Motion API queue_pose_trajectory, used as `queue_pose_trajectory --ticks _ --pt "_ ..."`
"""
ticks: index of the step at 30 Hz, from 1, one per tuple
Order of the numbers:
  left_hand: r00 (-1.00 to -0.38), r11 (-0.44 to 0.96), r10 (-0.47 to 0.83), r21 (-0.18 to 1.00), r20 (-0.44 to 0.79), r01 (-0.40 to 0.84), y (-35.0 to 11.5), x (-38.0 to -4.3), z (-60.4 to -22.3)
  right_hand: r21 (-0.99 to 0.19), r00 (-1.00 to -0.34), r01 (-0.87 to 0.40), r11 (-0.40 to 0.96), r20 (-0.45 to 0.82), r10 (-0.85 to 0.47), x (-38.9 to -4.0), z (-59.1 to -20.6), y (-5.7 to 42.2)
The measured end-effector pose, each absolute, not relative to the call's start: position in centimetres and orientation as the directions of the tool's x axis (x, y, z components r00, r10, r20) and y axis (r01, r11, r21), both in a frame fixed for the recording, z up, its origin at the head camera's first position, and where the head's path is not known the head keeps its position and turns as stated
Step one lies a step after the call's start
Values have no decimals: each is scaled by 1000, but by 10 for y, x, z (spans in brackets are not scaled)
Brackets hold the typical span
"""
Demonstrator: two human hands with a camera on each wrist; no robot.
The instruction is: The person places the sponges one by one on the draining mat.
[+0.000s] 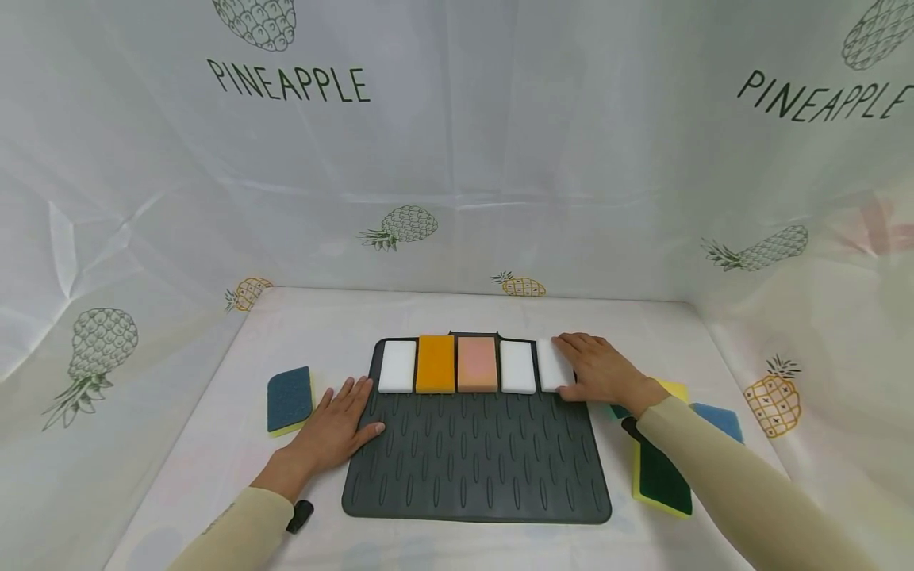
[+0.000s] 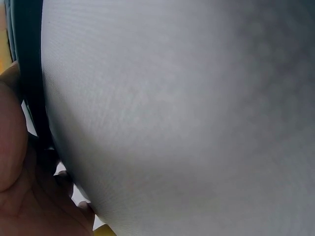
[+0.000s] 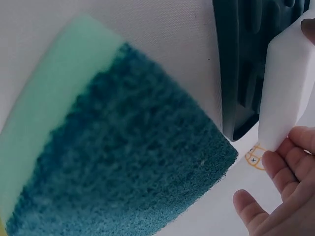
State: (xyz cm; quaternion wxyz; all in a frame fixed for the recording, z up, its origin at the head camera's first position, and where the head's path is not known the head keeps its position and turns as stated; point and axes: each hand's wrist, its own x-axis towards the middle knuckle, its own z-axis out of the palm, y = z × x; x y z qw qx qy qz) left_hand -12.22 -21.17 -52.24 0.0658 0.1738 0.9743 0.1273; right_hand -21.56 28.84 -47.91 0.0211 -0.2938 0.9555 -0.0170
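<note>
A dark grey ridged mat [image 1: 474, 460] lies on the white-covered table, with a row of sponge blocks along its far edge. From the left these are a white block [image 1: 397, 366], an orange block [image 1: 435, 364], a pink block [image 1: 477, 365] and a white block [image 1: 517, 367]. At the right end, my right hand [image 1: 603, 373] holds another white sponge [image 1: 553, 365]; the right wrist view shows thumb and fingertips on opposite sides of this white sponge [image 3: 284, 83]. My left hand [image 1: 328, 434] rests at the mat's left edge, fingers spread and fairly straight.
Left of the mat stands a blue-and-yellow scouring sponge [image 1: 289, 399]. Under and beside the right forearm lie a dark green-and-yellow scouring sponge [image 1: 664, 480], a blue one [image 1: 720, 420] and a partly hidden yellow one [image 1: 673, 388]. Pineapple-print sheeting [image 1: 457, 159] walls the back and sides.
</note>
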Motion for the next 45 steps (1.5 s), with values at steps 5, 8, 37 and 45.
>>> queue_pose_trajectory --ticks 5,8,37,45 --pt "-931 907 356 270 -86 322 -212 -122 -523 -54 -834 -544 837 -69 -547 -217 -482 287" --pt "-931 908 355 268 -87 322 -212 -123 -523 -58 -839 -536 842 -80 -539 -217 -483 287" --pt "-929 905 360 274 -91 324 -211 -123 -522 -34 -839 -539 842 107 -533 -198 -451 321" --pt "-931 906 355 275 -83 321 -212 -123 -523 45 -810 -559 828 183 -557 -174 -457 356"
